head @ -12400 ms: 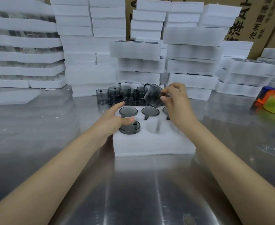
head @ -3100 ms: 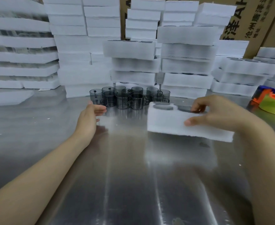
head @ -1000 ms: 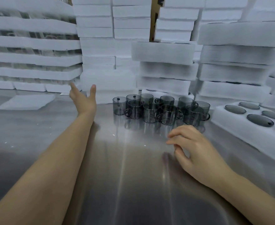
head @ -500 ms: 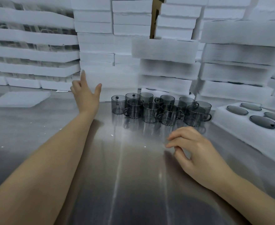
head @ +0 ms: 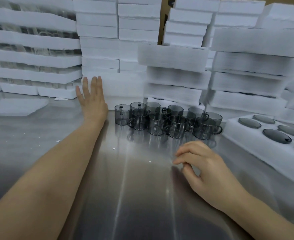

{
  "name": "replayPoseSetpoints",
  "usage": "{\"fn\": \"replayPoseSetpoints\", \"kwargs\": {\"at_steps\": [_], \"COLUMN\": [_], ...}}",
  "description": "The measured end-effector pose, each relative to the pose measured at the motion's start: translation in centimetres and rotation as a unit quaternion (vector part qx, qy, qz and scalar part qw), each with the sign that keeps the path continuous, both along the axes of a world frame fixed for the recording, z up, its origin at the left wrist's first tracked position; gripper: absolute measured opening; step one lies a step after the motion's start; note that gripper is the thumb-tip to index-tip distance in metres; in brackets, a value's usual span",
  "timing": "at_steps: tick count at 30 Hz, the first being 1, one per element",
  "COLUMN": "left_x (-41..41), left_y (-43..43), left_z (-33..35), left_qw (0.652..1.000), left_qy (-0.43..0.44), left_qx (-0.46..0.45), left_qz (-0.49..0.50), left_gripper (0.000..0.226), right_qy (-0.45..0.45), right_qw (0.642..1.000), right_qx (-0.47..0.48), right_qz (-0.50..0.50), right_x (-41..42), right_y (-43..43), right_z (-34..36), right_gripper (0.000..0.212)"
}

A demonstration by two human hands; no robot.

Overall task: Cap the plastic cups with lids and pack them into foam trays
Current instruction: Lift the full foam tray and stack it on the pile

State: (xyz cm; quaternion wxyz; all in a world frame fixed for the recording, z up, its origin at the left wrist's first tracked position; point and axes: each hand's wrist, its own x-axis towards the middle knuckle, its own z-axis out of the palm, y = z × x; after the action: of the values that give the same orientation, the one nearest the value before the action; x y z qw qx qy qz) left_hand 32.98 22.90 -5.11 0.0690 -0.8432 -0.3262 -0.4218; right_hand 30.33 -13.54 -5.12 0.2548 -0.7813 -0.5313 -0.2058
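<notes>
At the time of inspection the work stood between trays. A filled foam tray [head: 257, 149] lay at the right of the steel table [head: 134, 196], its visible wells occupied by lidded cups [head: 275, 138] seated flush in the foam. The remaining grey plastic cups [head: 167, 120] stood upright in a tight cluster at the back of the table, handles turned various ways; whether any of them carried a lid could not be determined. The left hand [head: 92, 97] was extended, fingers straight and together, at the face of the lowest foam block [head: 125, 87] in the white stack [head: 99, 40] just beside the cups. It grasped nothing, and actual contact with the foam could not be confirmed. The right hand [head: 205, 170] rested on the table near the cups, fingers loosely curled and empty. In my judgement the step in hand was fetching a fresh tray. The next move called for a firm hold on that block and a clean draw onto the bare table before the cups. As it sat beneath others, the stack risked shifting, and the nearest cup stood close enough to be knocked.
</notes>
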Motion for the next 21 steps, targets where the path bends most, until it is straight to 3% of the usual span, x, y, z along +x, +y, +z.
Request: {"fn": "replayPoseSetpoints", "kwargs": {"at_steps": [5,10,15,18,21], "left_x": [0.4,-0.8,-4.0,-6.6,-9.4], "left_y": [0.8,0.0,-3.2,-6.4,-10.2], "left_z": [0.1,0.3,1.0,0.8,0.6], "left_qw": [0.998,0.989,0.965,0.97,0.979], "left_qy": [-0.064,-0.111,-0.193,-0.205,-0.195], "left_qx": [0.014,-0.068,-0.148,-0.119,-0.006], "left_qz": [0.023,0.071,0.102,0.057,-0.063], "left_gripper": [0.065,0.037,0.025,0.021,0.019], "right_qy": [0.0,0.005,0.015,0.03,0.064], "right_qw": [1.0,1.0,1.0,0.999,0.996], "right_qx": [0.001,0.009,0.009,0.012,0.05], "right_qz": [0.008,0.003,-0.002,-0.015,-0.022], "right_x": [0.2,0.4,0.5,0.3,-0.2], "right_y": [0.0,-0.1,-0.1,-0.2,-0.7], "right_z": [-0.1,-0.2,0.0,0.2,0.7], "right_gripper": [0.02,0.021,0.021,0.022,0.025]}}
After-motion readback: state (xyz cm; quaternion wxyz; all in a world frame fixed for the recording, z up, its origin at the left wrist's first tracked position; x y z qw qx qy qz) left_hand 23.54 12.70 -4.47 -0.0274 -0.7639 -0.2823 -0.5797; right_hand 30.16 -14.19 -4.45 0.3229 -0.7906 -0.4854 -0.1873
